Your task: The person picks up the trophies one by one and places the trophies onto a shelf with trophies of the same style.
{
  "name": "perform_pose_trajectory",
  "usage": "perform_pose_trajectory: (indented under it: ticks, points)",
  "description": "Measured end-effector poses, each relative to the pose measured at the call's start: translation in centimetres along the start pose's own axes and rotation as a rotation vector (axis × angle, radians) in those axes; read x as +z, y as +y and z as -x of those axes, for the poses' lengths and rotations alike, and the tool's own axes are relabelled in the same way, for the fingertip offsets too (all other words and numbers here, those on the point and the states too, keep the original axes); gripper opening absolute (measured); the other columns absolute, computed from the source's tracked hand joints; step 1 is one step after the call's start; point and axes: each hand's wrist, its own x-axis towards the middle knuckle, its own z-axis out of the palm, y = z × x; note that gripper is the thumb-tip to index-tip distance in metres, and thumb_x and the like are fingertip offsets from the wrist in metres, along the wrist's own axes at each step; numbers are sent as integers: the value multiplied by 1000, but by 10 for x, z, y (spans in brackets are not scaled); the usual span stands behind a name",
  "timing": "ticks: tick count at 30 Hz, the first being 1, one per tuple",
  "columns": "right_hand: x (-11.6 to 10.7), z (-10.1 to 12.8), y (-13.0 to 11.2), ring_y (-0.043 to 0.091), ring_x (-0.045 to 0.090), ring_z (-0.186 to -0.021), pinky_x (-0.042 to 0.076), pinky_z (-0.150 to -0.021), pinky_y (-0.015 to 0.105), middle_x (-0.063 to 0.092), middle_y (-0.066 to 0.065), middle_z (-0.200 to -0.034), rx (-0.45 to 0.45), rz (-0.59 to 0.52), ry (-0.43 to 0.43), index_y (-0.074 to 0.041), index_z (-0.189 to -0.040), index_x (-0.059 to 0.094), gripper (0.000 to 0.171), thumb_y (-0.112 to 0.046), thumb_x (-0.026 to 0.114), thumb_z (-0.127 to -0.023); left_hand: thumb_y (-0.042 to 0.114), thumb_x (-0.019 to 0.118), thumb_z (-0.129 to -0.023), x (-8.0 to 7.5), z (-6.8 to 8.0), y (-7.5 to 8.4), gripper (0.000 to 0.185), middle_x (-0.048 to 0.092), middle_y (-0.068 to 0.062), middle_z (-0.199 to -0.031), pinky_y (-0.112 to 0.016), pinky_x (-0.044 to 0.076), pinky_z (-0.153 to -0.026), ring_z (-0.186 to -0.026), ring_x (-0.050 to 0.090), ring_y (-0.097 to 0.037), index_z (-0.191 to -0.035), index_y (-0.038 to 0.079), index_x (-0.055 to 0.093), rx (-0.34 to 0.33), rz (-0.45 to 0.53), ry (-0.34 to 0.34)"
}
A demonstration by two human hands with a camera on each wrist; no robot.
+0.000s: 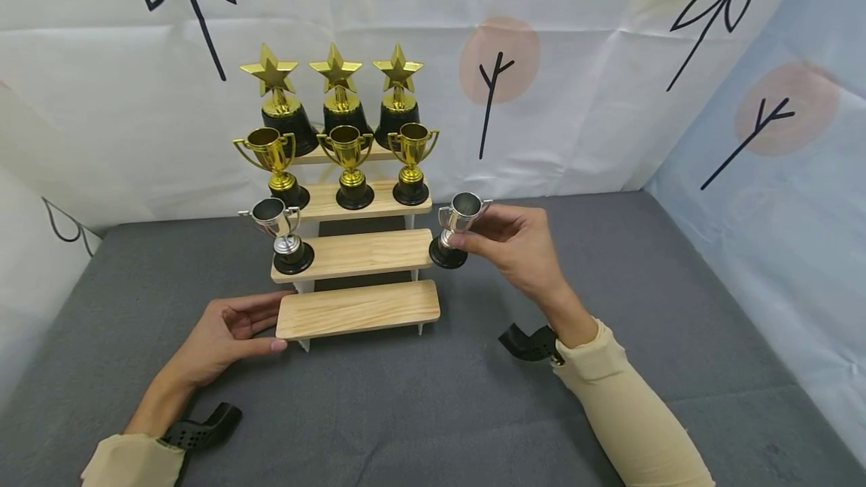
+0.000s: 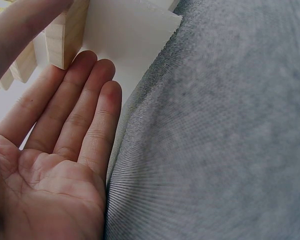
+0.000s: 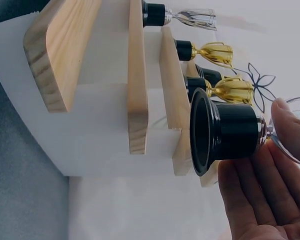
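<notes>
My right hand pinches a small silver trophy cup at its stem, just off the right end of the third wooden step. In the right wrist view the cup's black base is lifted, its hollow underside showing. A second silver trophy cup stands at that step's left end. My left hand is at the left end of the lowest step, its fingers extended. The left wrist view shows the fingertips against the wooden step end.
Three gold trophy cups line the second step. Three gold star trophies stand on the top step behind them. White side supports carry the steps on a grey cloth. A printed white backdrop rises behind.
</notes>
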Motion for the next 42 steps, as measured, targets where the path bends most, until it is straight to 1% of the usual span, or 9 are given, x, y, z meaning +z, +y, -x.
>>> perform_pose_trajectory:
  ticks: [9,12,19,22,29,35,42]
  points:
    - [12,-4,1,22,73,-81,63,-73,32,75,10,-87,3,-21,-26,8,-93,75,18,10,83,-78,-21,75,-77,0,0,0,65,66,6,-131,-27,56,-98,-118,65,-11,-134,-24,46,-13,-16,5]
    - [16,-6,2,22,73,-80,63,-73,32,74,10,-86,6,-33,-35,8,-93,74,17,10,82,-78,-20,76,-77,0,-1,0,65,66,7,-132,-27,56,-99,-118,65,-11,-135,-24,45,-17,-17,6]
    - [27,-12,5,23,74,-84,64,-77,35,75,12,-89,12,-75,-61,11,-94,73,17,12,81,-79,-21,75,-77,1,-1,2,66,65,7,-133,-26,55,-99,-119,64,-10,-135,-25,44,-8,-11,3]
    - [33,-14,5,23,74,-84,64,-77,35,75,12,-89,24,-74,-63,10,-94,73,17,11,81,-79,-21,75,-77,2,-1,2,66,65,6,-133,-26,56,-99,-119,64,-11,-135,-25,44,-6,-9,4]
    - [47,-21,8,24,74,-88,63,-86,41,75,11,-91,37,-61,-74,8,-94,74,16,8,82,-80,-24,73,-77,1,-1,2,64,64,4,-134,-26,55,-99,-120,64,-11,-136,-24,45,23,15,-6]
    - [57,-25,14,21,74,-84,64,-82,39,74,9,-87,43,-63,-84,7,-92,74,14,7,82,-81,-24,73,-78,1,-1,2,64,64,5,-134,-25,55,-100,-120,64,-11,-136,-24,45,25,10,-5]
    - [69,-28,19,20,73,-81,64,-76,34,74,9,-86,36,-81,-96,6,-91,74,13,6,81,-81,-23,73,-77,1,0,2,64,64,6,-134,-25,55,-99,-120,64,-10,-135,-23,46,22,2,-4]
